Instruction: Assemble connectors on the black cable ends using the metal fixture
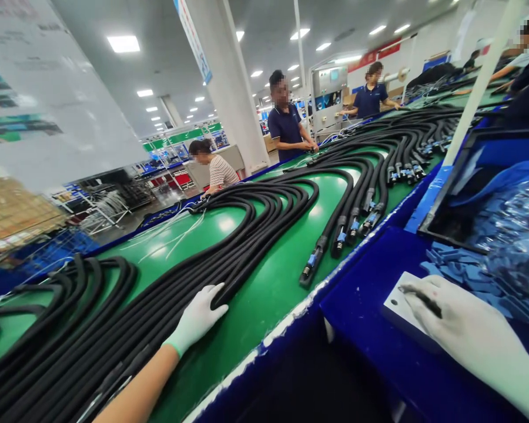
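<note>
My left hand (199,317), in a white glove, has thumb and fingers around the nearest of several long black hoses (264,235). These lie side by side in curves on a green conveyor belt (264,294). To the right, my right hand (462,323), also gloved, is closed over a pale grey block (405,305) with a round hole. A dark patch shows between its fingers; whether that is a held piece or shadow I cannot tell. Beyond my left hand, hose ends carry metal fittings with blue clips (311,261).
Many blue clips (462,276) lie beside a dark bin (458,194) holding clear plastic bags. A pale post (480,88) rises by the blue belt edge (291,317). Several co-workers stand along the line, one in a dark shirt (286,126). White cords (176,235) cross the belt's far side.
</note>
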`<state>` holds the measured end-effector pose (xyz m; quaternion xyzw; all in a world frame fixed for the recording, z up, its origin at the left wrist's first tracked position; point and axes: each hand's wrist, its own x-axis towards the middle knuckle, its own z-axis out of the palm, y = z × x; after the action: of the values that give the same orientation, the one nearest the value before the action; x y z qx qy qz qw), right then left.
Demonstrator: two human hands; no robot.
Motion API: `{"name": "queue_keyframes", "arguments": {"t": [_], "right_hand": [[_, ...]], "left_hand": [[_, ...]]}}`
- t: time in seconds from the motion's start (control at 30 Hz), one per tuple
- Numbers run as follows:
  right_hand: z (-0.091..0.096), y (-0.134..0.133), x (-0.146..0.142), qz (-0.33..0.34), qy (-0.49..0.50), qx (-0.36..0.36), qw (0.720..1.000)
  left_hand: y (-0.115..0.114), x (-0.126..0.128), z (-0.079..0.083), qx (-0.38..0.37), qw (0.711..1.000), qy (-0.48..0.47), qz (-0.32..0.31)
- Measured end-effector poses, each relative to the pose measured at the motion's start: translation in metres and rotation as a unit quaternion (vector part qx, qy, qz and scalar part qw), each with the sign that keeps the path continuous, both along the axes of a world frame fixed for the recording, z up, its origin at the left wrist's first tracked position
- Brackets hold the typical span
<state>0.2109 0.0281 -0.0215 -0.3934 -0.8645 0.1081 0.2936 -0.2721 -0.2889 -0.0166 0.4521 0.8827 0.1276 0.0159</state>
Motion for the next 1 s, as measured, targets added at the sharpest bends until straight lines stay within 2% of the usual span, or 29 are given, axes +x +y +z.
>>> {"name": "queue_keyframes", "arguments": {"t": [0.07, 0.27, 0.33, 0.4, 0.5, 0.6, 0.67, 0.73, 0.8, 0.87, 0.9, 0.97, 1.0], "right_hand": [[0.001, 0.000, 0.000, 0.003, -0.040, -0.013, 0.999], [0.009, -0.004, -0.002, 0.004, -0.076, -0.012, 0.997], [0.015, -0.004, 0.000, 0.011, -0.080, -0.017, 0.997], [0.022, -0.005, 0.002, 0.022, -0.086, -0.034, 0.995], [0.038, -0.010, 0.003, 0.046, -0.073, -0.067, 0.994], [0.060, -0.029, -0.002, 0.097, -0.006, -0.090, 0.991], [0.074, -0.050, -0.009, 0.150, 0.038, -0.133, 0.979], [0.084, -0.075, -0.019, 0.198, 0.070, -0.212, 0.954], [0.086, -0.099, -0.033, 0.236, 0.111, -0.309, 0.914], [0.080, -0.119, -0.049, 0.261, 0.164, -0.411, 0.858], [0.075, -0.128, -0.056, 0.262, 0.190, -0.461, 0.826], [0.062, -0.140, -0.065, 0.248, 0.241, -0.532, 0.773], [0.056, -0.144, -0.066, 0.232, 0.262, -0.548, 0.760]], "left_hand": [[0.018, 0.010, -0.004, 0.002, 1.000, -0.012, -0.018], [0.099, 0.062, -0.008, 0.022, 0.998, -0.023, -0.060], [0.112, 0.079, -0.006, 0.008, 0.997, -0.035, -0.075], [0.114, 0.089, 0.000, -0.025, 0.995, -0.062, -0.078], [0.109, 0.089, 0.023, -0.076, 0.986, -0.130, -0.068], [0.109, 0.087, 0.067, -0.086, 0.967, -0.222, -0.095], [0.115, 0.095, 0.098, -0.067, 0.951, -0.273, -0.130], [0.124, 0.114, 0.121, 0.001, 0.926, -0.339, -0.165], [0.136, 0.142, 0.132, 0.107, 0.879, -0.424, -0.189], [0.150, 0.171, 0.132, 0.217, 0.821, -0.495, -0.185], [0.158, 0.185, 0.129, 0.257, 0.804, -0.508, -0.173], [0.171, 0.208, 0.120, 0.305, 0.793, -0.508, -0.145], [0.176, 0.216, 0.116, 0.312, 0.800, -0.495, -0.134]]}}
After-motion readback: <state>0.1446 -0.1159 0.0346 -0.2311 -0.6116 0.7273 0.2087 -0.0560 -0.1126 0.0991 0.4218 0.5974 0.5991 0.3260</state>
